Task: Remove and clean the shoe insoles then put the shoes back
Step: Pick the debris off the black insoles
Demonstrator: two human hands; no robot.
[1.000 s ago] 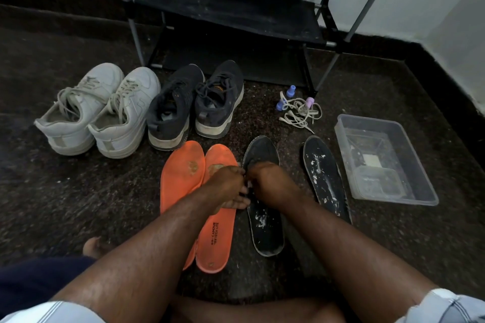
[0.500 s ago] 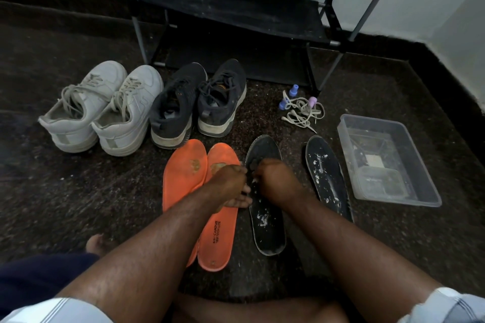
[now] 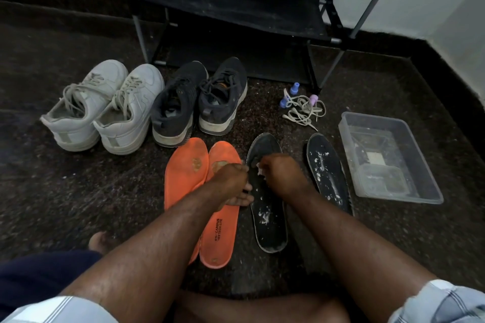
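Note:
Two orange insoles (image 3: 185, 178) (image 3: 220, 238) lie side by side on the dark floor. To their right are two black insoles, one under my hands (image 3: 269, 220) and one further right (image 3: 328, 173), both speckled with white residue. My left hand (image 3: 232, 185) rests across the left edge of the nearer black insole, fingers flat. My right hand (image 3: 282, 173) is curled over that insole's front half, pinching a small whitish wad (image 3: 260, 168) that is mostly hidden. White sneakers (image 3: 105, 107) and dark sneakers (image 3: 199, 99) stand behind.
A black shoe rack (image 3: 236, 2) stands against the wall at the back. Loose laces (image 3: 304, 110) and small bottles (image 3: 295, 88) lie in front of its right leg. A clear plastic tub (image 3: 425, 186) sits at the right. My knees and bare foot (image 3: 98, 241) are near the bottom.
My right hand has shifted slightly toward the toe of the black insole. My left hand has stayed in place.

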